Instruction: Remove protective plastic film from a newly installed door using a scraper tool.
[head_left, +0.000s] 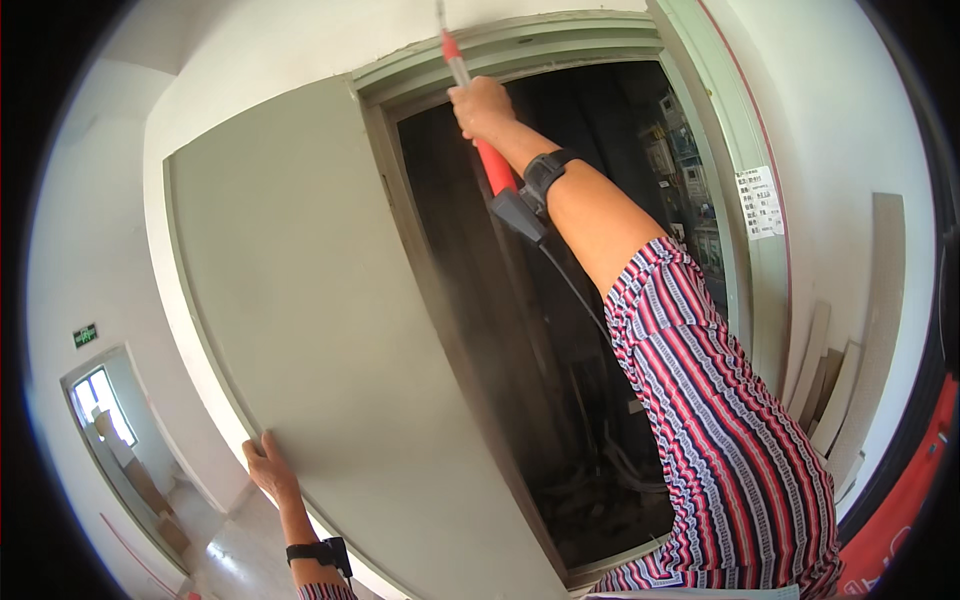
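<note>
My right hand (484, 109) is raised to the top of a doorway, gripping a long red tool (495, 166) with a pale section and a thin tip. The tip points up in front of the wall above the green door frame (525, 46) and is blurred; I cannot tell whether it touches. At lower left, my left hand (274, 469) rests on the outer edge of a grey-green door (300, 300), which stands open. My left thumb and fingers are at that edge. Each wrist wears a black strap with a device.
Beyond the frame is a dark recess (540, 360) with electrical equipment (690, 180) along its right side. Pale boards (832, 397) lean on the right wall, near a red object (900, 517). A printed paper (759, 202) hangs on the frame. Another doorway (127, 450) opens at left.
</note>
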